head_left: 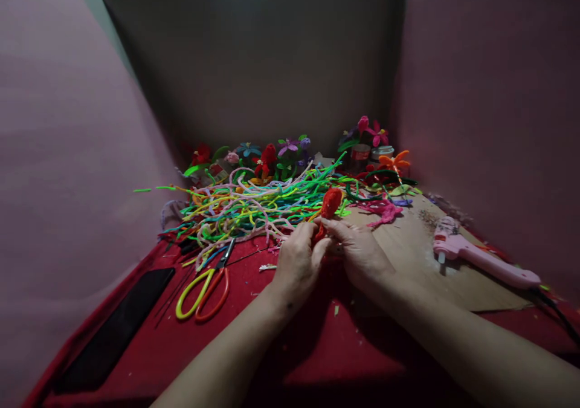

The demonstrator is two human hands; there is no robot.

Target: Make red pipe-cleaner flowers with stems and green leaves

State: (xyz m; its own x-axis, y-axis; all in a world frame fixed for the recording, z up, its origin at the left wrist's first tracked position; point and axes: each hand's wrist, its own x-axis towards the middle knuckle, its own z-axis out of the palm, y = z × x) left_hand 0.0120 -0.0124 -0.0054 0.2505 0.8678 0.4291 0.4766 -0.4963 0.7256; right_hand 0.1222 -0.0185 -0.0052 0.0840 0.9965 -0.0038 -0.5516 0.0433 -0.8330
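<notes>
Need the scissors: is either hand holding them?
No, the scissors lie on the cloth; the left hand and right hand grip a red flower.

A pile (254, 205) of pipe cleaners fills mid-table, and flowers (272, 154) crowd the wall behind it. At the pile's front edge, the left hand (296, 263) and right hand (362, 254) pinch a red flower (330, 202). Front-left of the pile lie scissors (206, 287) and a black slab (122, 323). Right of the pile, a glue gun (480, 257) rests on cardboard (408, 245). The red cloth (317, 347) nearer than the pile lies open.

The red pipe-cleaner flower (331, 202) has its lower end hidden (wholly) between left hand (296, 263) and right hand (362, 254).
</notes>
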